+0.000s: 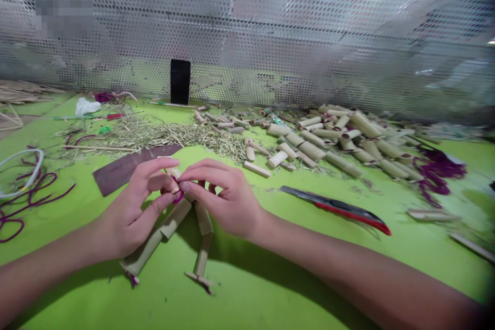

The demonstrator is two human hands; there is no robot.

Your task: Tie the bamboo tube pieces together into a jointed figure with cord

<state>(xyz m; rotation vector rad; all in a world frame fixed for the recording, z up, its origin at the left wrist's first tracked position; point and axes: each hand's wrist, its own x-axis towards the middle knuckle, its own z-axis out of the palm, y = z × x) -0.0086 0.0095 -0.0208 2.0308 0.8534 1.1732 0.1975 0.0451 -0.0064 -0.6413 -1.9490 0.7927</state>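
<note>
Lime-green matte tabletop (270, 268), perforated metal mesh wall (270, 20) behind. Left hand (131, 211) and right hand (224, 196) meet at centre — fingertips narrowly pinched on thin purple cord (178, 196) atop a jointed figure of pale bamboo tube segments (174, 221) lying flat. Heap of cut bamboo tubes (332, 136) far right; red-edged knife (336, 209) near the right hand.

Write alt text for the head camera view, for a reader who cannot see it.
Two bare hands, left hand and right hand, pinch a purple cord at the top of a jointed bamboo-tube figure lying on a green table. A heap of cut bamboo tubes, straw shavings and a red-edged knife lie behind.
</note>
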